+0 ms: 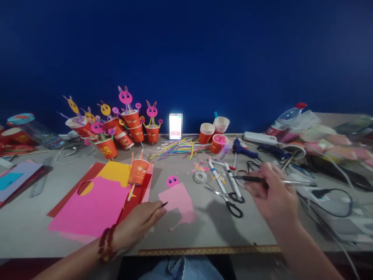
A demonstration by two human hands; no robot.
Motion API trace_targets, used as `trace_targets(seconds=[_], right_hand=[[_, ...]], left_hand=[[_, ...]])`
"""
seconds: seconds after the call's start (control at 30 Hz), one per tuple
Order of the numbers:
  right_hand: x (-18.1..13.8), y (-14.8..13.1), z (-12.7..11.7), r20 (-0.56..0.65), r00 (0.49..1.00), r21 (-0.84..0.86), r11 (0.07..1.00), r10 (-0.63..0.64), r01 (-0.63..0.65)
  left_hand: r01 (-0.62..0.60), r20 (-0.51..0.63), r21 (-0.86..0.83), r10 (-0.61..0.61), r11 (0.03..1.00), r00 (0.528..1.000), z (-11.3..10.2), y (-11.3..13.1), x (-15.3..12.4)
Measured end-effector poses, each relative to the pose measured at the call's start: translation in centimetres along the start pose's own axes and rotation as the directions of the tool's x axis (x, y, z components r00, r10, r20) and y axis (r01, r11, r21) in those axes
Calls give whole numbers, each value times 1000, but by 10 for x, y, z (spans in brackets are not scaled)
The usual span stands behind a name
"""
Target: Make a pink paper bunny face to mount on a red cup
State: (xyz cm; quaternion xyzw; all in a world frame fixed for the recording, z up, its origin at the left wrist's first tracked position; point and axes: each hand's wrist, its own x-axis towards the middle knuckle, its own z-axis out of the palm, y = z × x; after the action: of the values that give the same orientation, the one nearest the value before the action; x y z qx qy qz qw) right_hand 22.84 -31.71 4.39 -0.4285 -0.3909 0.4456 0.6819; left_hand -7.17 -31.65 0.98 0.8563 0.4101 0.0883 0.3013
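Note:
My left hand [139,224] rests on the table with its fingers pinched round a thin dark pen or pencil whose tip [164,203] touches a small piece of pink paper [179,200]. A round pink face cut-out [172,181] lies just beyond that paper. My right hand [274,194] hovers above the table to the right, fingers closed on a slim dark stick-like tool [252,179] that points left. Black-handled scissors [230,202] lie between my hands.
Red paper cups with paper bunny figures [116,128] stand at the back left, coloured sheets [93,206] at the left. Straws [177,147], cup stacks [212,132], a glue gun [243,149], markers [224,179], a tape roll [200,177], a bottle [287,116] and cables [335,194] crowd the right.

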Motion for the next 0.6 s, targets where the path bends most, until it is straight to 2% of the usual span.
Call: trace_targets(seconds=[0.03,0.07,0.13,0.2,0.27,0.37,0.47,0.6], right_hand=[[1,-1,-5,29,999,-32,999,23,-22],[-1,3,-8,113,990,-98,992,89,-78],[-10,22,-5,273,918,-299,932,289,-204],[-22,49,3,321,864,-412,879,388,-241],[-31,73,9,352,843,-448,864,407,-230],[-37,91,9,432,846,-491,868,313,-70],[-40,93,4,527,832,-556,810,171,185],[-44,94,-1,717,696,-538,650,19,536]], left_hand=[[6,-22,111,-4,994,1000,0,-4,4],[0,-43,247,11,969,999,0,-8,10],[-1,-68,518,42,855,997,1,-16,30],[48,-113,564,20,824,993,1,-23,54],[98,-160,584,-5,805,987,-1,-32,75],[182,-235,595,-47,783,971,-5,-45,94],[225,-278,591,-66,775,958,-7,-51,102],[153,-268,584,11,797,963,-4,-46,93]])
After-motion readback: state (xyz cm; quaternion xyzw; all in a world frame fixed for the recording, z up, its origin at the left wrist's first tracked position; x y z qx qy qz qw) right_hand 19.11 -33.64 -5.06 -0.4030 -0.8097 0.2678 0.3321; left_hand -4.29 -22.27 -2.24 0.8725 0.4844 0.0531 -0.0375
